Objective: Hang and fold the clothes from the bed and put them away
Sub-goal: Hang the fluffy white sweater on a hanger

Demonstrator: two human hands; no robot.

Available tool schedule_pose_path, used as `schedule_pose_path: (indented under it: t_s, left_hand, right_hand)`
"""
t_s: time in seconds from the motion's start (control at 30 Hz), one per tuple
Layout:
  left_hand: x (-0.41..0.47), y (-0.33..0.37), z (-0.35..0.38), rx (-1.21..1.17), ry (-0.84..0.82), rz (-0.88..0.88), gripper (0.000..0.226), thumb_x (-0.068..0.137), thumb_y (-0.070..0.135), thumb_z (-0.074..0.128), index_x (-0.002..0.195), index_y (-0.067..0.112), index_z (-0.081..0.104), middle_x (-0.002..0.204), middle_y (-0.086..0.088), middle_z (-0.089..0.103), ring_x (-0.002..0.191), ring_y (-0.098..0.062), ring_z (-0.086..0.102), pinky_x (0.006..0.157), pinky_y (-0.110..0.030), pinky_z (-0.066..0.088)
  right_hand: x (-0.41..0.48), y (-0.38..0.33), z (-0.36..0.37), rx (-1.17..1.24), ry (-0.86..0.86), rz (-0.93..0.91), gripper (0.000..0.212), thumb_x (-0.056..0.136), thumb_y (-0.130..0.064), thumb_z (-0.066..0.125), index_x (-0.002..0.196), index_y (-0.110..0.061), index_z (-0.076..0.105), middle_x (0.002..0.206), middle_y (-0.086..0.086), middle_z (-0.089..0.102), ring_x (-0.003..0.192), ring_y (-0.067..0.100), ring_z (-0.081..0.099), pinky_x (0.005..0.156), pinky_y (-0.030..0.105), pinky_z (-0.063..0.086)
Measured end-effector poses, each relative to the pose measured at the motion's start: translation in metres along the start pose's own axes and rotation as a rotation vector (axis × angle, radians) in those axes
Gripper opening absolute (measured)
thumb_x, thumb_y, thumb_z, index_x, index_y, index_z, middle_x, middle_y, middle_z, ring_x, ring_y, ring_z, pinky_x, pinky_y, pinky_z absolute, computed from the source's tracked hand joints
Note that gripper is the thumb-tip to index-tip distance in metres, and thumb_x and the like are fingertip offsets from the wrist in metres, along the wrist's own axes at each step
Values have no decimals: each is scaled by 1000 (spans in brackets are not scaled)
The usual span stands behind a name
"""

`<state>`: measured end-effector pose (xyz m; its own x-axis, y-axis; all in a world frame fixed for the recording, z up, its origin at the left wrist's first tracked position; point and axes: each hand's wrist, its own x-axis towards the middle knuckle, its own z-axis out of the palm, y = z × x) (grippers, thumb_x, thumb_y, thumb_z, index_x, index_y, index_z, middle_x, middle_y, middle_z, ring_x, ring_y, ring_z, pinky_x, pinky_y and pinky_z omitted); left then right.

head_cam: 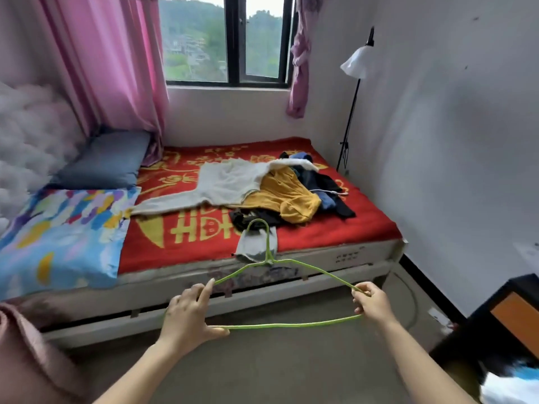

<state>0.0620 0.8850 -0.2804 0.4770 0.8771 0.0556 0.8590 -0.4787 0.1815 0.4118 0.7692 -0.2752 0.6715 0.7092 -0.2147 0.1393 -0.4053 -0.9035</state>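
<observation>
The left hand [189,310] and the right hand [371,301] each grip one end of the green wire hanger [291,325] before the bed [364,228], where the clothes [287,193] lie in a loose pile.

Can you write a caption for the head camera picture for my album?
Left hand and right hand hold a green hanger by its ends before a bed piled with clothes.

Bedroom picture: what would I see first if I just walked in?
Probably the bright green hanger, held in front between the left hand and right hand. Behind it glows the red bedspread with gold patterns, a heap of clothes toward its right side. A pink curtain hangs top left.
</observation>
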Motion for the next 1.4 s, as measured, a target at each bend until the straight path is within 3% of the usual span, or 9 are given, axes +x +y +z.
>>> schedule_pose_path:
  t_s: [0.13,0.3,0.4,0.5,0.63,0.73,0.93,1.17,1.4]
  left_hand:
    - [24,10,10,79,-34,-16,115,62,82,55,151,34,1,144,6,31,134,-15,29,107,-39,17]
    - [60,-3,15,31,-66,-88,102,68,79,54,150,32,15,140,6,39,130,-16,35,105,-40,27]
    - [95,-15,22,-350,-139,-152,74,83,49,64,144,20,35,130,-3,48,115,-20,50,94,-36,42]
    - [134,-19,31,-713,-146,-230,46,87,25,66,129,11,54,119,-9,58,100,-21,58,84,-32,45]
    - [193,-24,41,-1073,-105,-414,24,93,19,58,114,10,63,97,-7,68,89,-21,62,71,-31,47]
    - [243,-32,40,-1303,-65,-564,15,95,17,53,105,11,64,91,-10,65,81,-27,60,66,-37,48]
    - [301,-52,41,-1348,12,-621,14,95,17,52,101,13,64,90,-8,62,81,-23,59,63,-36,46]
    - [329,-79,55,-1235,15,-674,17,97,24,49,111,19,59,105,-1,60,96,-21,58,68,-31,43]
    - [411,-77,66,-1240,34,-731,17,96,20,51,112,19,58,107,-4,61,96,-18,59,77,-34,44]
  right_hand:
    - [-7,26,-18,129,34,81,20,92,4,51,76,-9,54,60,6,44,51,14,39,39,14,38]
    - [7,35,-23,198,124,116,18,92,3,50,81,-9,55,63,8,45,53,15,41,44,18,40]
    - [32,27,-20,211,170,130,19,92,5,50,80,-8,54,64,9,45,55,15,40,40,14,40]
    - [69,10,-15,183,175,125,18,92,4,51,80,-8,55,64,9,46,55,15,40,39,13,39]
    - [126,-23,-6,136,167,95,19,92,3,51,78,-9,54,64,8,45,55,16,41,47,22,38]
    - [177,-51,6,77,162,59,20,92,5,50,77,-8,54,65,9,46,57,17,42,52,25,37]
    - [258,-79,49,-44,102,51,14,93,3,47,82,-4,54,69,7,50,61,17,45,57,26,39]
    - [339,-93,105,-136,-19,46,12,93,-7,51,81,-6,54,71,6,51,65,19,46,57,30,37]
    - [469,-107,136,-110,-100,38,14,92,-10,53,78,-9,55,70,6,51,66,19,45,57,29,33]
